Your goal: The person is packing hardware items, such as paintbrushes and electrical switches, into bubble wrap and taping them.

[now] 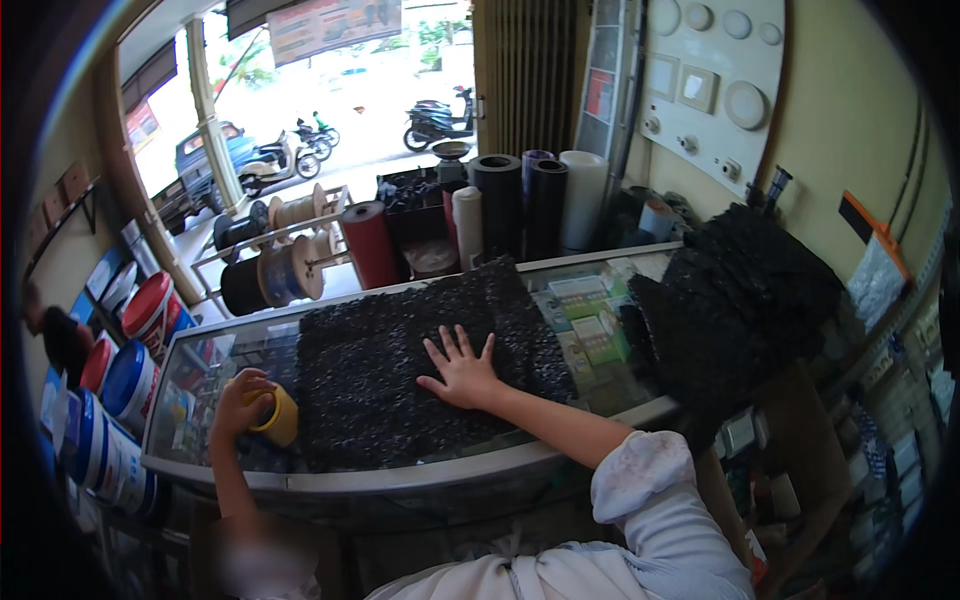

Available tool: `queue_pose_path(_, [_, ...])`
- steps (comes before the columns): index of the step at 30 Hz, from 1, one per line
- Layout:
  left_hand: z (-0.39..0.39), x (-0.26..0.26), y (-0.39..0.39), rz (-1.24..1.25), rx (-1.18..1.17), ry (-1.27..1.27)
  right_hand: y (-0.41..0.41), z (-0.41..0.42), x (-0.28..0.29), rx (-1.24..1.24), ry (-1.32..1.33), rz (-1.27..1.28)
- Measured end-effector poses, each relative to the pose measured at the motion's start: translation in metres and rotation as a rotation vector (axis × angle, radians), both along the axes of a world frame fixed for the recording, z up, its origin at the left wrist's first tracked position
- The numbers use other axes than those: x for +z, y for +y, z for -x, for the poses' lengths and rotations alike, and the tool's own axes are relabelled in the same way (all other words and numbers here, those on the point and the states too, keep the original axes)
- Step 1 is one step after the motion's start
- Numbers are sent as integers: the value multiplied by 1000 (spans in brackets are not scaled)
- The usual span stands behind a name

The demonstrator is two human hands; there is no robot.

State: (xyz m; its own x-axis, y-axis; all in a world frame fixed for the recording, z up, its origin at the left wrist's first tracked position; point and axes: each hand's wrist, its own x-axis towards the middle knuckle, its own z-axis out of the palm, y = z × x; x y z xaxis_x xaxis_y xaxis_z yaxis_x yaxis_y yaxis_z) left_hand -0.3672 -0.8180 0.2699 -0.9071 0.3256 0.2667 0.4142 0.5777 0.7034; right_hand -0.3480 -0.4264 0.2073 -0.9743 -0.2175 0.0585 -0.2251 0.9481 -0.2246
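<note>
A glass display counter with a metal edge stands before me. Across its top lies a dark, speckled sheet, black and shiny. My right hand rests palm down on the sheet, fingers spread, holding nothing. To the left of the sheet my left hand is curled around a yellow roll, apparently of tape, at the counter's left part. A pile of similar black sheets is heaped at the counter's right end. Small boxes show through the glass between sheet and pile.
Behind the counter stand upright rolls, one red, one black, one white. Cable spools sit on a rack at the back left. Paint buckets line the left side. An orange-handled tool is at the right wall.
</note>
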Motion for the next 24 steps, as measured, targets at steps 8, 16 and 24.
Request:
queue_pose_path(8, [-38, 39, 128, 0, -78, 190, 131, -87, 75, -491, 279, -124])
queue_pose_path(16, [-52, 3, 262, 333, -753, 248, 300, -183, 15, -730, -245, 11])
queue_pose_path(24, [-85, -10, 360, 367, -969, 356, 356, -195, 78, -871, 1020, 1115])
